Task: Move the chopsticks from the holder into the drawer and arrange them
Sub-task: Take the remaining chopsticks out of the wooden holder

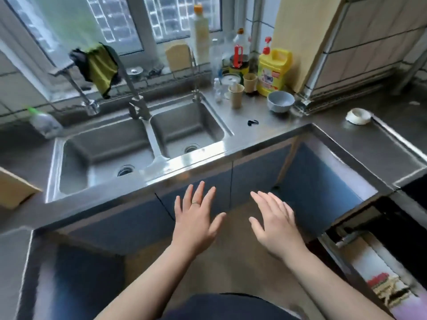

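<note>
Lower centre: left hand [196, 218], right hand [275, 221], 2 grips spread, empty. Risk: reaching upper-right could topple cups [236, 95]; holder unidentified.

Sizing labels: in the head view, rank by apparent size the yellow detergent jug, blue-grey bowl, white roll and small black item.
Largest first:
yellow detergent jug
blue-grey bowl and white roll, too alike to rank
small black item

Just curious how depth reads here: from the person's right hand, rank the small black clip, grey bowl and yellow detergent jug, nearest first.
1. Small black clip, on the bare counter, nearest the right hand.
2. Grey bowl, farther back on the counter.
3. Yellow detergent jug, behind the bowl, by the window corner.
</note>
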A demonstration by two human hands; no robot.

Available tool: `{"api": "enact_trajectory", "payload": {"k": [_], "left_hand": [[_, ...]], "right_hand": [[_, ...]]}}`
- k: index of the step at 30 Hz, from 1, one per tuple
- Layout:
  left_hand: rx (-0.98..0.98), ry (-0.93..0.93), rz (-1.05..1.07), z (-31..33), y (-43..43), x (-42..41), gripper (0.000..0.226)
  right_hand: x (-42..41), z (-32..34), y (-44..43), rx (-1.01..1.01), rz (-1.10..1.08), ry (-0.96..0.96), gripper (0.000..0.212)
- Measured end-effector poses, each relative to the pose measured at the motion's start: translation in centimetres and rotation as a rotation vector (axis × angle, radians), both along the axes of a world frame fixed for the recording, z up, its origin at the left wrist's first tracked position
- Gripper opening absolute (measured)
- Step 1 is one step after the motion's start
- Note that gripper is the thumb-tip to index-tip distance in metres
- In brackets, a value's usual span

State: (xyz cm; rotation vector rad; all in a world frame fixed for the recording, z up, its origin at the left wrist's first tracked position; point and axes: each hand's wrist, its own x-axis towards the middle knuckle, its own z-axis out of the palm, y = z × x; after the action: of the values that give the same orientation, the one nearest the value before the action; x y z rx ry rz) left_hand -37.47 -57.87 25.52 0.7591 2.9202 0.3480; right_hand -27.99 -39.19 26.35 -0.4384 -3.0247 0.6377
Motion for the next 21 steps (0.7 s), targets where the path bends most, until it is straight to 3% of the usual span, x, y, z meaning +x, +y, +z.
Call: {"api": "enact_trajectory", "payload": {"k": [10, 21], "left_hand": [[0.097, -0.023, 0.496, 1.6, -18.0, -4.3, 0.069], [0.177, 0.048, 0.927, 1.9, -29.9, -12.6, 0.065]], "right_hand": [[-13.9, 1.8, -15.6, -0.006, 0.432, 0.026, 0.062], [-29.8, 2.4, -28.7, -0.068, 0.793, 0.110, 0.060]]}}
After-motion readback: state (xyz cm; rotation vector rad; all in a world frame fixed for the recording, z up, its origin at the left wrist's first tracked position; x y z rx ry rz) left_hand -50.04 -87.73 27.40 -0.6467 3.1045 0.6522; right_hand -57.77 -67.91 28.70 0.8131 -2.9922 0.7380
